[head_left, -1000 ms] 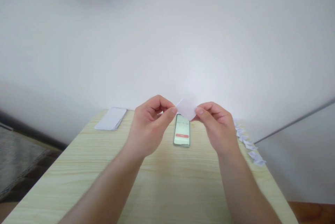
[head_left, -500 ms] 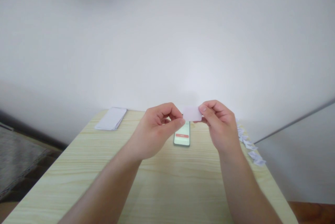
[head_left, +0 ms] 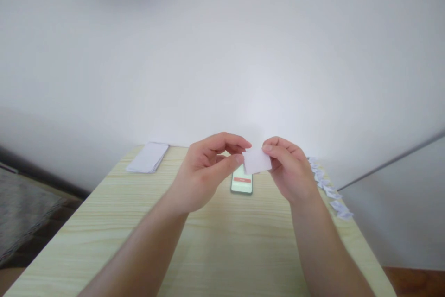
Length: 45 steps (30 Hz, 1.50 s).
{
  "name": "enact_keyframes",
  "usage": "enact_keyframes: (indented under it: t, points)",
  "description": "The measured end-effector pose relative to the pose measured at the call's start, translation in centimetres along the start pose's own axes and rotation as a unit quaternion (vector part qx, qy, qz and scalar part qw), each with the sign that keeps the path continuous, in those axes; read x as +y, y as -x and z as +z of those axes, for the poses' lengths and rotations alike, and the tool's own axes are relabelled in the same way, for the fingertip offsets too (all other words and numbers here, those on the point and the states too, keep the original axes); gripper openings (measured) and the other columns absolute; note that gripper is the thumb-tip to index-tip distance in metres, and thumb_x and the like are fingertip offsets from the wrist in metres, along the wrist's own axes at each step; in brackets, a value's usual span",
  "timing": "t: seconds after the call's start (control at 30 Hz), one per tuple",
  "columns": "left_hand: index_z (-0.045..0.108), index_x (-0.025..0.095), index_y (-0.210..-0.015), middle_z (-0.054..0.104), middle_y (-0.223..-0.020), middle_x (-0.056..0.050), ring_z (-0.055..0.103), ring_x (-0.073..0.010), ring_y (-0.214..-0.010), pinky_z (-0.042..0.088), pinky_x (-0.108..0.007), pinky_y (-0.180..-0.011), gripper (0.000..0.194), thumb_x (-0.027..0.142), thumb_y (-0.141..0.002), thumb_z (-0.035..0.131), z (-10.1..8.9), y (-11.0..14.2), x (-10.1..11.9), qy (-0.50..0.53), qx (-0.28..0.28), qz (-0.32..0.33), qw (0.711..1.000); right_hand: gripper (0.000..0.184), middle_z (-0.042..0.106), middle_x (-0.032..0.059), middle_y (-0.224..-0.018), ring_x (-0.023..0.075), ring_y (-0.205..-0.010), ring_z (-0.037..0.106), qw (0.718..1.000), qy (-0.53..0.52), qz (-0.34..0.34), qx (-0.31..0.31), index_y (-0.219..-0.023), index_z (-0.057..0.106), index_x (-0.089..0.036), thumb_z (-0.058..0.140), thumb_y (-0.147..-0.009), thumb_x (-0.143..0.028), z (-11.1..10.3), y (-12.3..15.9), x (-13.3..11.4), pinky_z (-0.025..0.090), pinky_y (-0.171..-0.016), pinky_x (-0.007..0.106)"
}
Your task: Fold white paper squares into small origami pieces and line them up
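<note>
A small white piece of folded paper [head_left: 257, 161] is held up over the table, slightly tilted. My right hand [head_left: 290, 165] pinches its upper right corner between thumb and fingers. At the paper's left edge, my left hand [head_left: 208, 167] has its thumb and index finger apart. The left thumb tip is right by the edge; whether it touches cannot be made out. Below and behind the paper lies a phone [head_left: 242, 186] with a lit screen and a red bar, its upper part hidden by the paper and my hands.
On the far left of the wooden table [head_left: 222, 250] lies a stack of white paper sheets [head_left: 148, 157]. Several small folded white papers [head_left: 330, 192] line the right edge. A white wall [head_left: 222, 56] rises behind the table.
The left thumb and index finger have parted from their pinch on the paper. The paper has turned and dropped slightly, showing a larger, squarer face, with the right hand still gripping it.
</note>
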<state>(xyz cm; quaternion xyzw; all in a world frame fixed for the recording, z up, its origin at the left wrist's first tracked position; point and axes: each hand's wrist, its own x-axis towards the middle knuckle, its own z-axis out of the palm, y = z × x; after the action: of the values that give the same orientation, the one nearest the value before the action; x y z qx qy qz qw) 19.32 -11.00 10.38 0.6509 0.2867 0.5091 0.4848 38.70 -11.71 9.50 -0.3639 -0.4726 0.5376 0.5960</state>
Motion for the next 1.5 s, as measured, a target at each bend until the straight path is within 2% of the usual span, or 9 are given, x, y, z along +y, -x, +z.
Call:
enact_keyframes:
  t: [0.37, 0.67, 0.9, 1.03, 1.1, 1.17, 1.23, 1.33, 1.5]
  points:
    - [0.074, 0.022, -0.094, 0.072, -0.088, -0.005, 0.067, -0.0199, -0.082, 0.054, -0.03, -0.069, 0.012, 0.023, -0.083, 0.07, 0.2, 0.2, 0.7, -0.065, 0.004, 0.006, 0.998, 0.013, 0.058, -0.0028, -0.062, 0.0131, -0.059, 0.057, 0.999, 0.015, 0.039, -0.005, -0.076, 0.067, -0.019, 0.073, -0.081, -0.03, -0.4, -0.2, 0.1, 0.055, -0.055, 0.026]
    - [0.073, 0.021, -0.092, 0.072, -0.089, -0.003, 0.065, -0.016, -0.08, 0.05, -0.027, -0.069, 0.009, 0.024, -0.089, 0.065, 0.4, 0.5, 1.5, -0.182, 0.009, 0.076, 0.98, 0.013, 0.057, -0.0023, -0.066, 0.0118, -0.06, 0.057, 0.998, 0.021, 0.051, -0.017, -0.076, 0.069, -0.018, 0.074, -0.079, -0.029, -0.1, 0.1, 0.0, 0.057, -0.052, 0.024]
    - [0.07, 0.021, -0.084, 0.07, -0.083, -0.001, 0.061, -0.0145, -0.075, 0.05, -0.029, -0.075, 0.009, 0.016, -0.084, 0.062, 0.3, 0.6, 1.1, -0.265, 0.002, 0.136, 0.955, 0.018, 0.061, -0.0007, -0.068, 0.0144, -0.063, 0.061, 0.996, 0.055, 0.067, -0.013, -0.078, 0.068, -0.018, 0.074, -0.078, -0.035, -0.3, -0.1, 0.3, 0.059, -0.054, 0.028]
    - [0.068, 0.021, -0.082, 0.068, -0.081, 0.0, 0.06, -0.0142, -0.074, 0.048, -0.028, -0.072, 0.008, 0.014, -0.082, 0.063, 0.5, 0.8, 1.2, -0.289, 0.026, 0.145, 0.946, 0.014, 0.069, 0.0017, -0.084, 0.0173, -0.078, 0.066, 0.984, 0.171, -0.031, 0.048, -0.085, 0.069, -0.021, 0.071, -0.084, -0.035, -1.0, 0.5, -1.5, 0.058, -0.07, 0.032]
    - [0.068, 0.021, -0.083, 0.068, -0.079, 0.0, 0.06, -0.0137, -0.072, 0.048, -0.027, -0.069, 0.007, 0.016, -0.083, 0.063, 0.7, 1.3, 1.3, -0.287, 0.06, 0.128, 0.947, 0.012, 0.07, 0.0027, -0.092, 0.0191, -0.085, 0.067, 0.951, 0.255, -0.125, 0.122, -0.091, 0.069, -0.024, 0.07, -0.086, -0.034, -1.1, 1.8, -2.7, 0.057, -0.078, 0.035]
    - [0.067, 0.021, -0.084, 0.067, -0.077, 0.001, 0.06, -0.0131, -0.069, 0.047, -0.026, -0.066, 0.005, 0.018, -0.083, 0.064, 0.9, 2.1, 1.1, -0.271, 0.096, 0.093, 0.953, 0.009, 0.07, 0.0037, -0.097, 0.0212, -0.091, 0.066, 0.918, 0.324, -0.184, 0.136, -0.095, 0.07, -0.025, 0.069, -0.087, -0.029, -0.7, 3.9, -3.2, 0.055, -0.085, 0.039]
    - [0.066, 0.021, -0.084, 0.065, -0.074, 0.002, 0.06, -0.0126, -0.067, 0.046, -0.024, -0.061, 0.002, 0.02, -0.083, 0.065, 1.1, 3.3, 0.4, -0.242, 0.12, 0.045, 0.962, 0.016, 0.069, 0.005, -0.105, 0.0243, -0.102, 0.065, 0.893, 0.381, -0.226, 0.083, -0.099, 0.07, -0.027, 0.069, -0.085, -0.021, 0.2, 6.2, -2.5, 0.053, -0.094, 0.044]
    - [0.063, 0.02, -0.082, 0.062, -0.072, 0.002, 0.056, -0.0125, -0.064, 0.043, -0.024, -0.056, 0.003, 0.022, -0.084, 0.064, 1.6, 6.0, -1.6, -0.186, 0.134, -0.034, 0.973, 0.024, 0.066, 0.0076, -0.114, 0.0274, -0.112, 0.061, 0.847, 0.457, -0.271, 0.005, -0.102, 0.072, -0.029, 0.068, -0.083, -0.014, 1.5, 9.4, 1.1, 0.05, -0.099, 0.048]
    - [0.061, 0.019, -0.081, 0.061, -0.074, 0.001, 0.055, -0.0129, -0.067, 0.041, -0.025, -0.059, 0.006, 0.023, -0.085, 0.062, 3.0, 12.4, -5.3, -0.138, 0.158, -0.124, 0.97, 0.02, 0.068, 0.0064, -0.104, 0.0259, -0.103, 0.061, 0.827, 0.479, -0.293, 0.002, -0.095, 0.073, -0.028, 0.069, -0.085, -0.012, 1.2, 13.5, 8.1, 0.051, -0.091, 0.046]
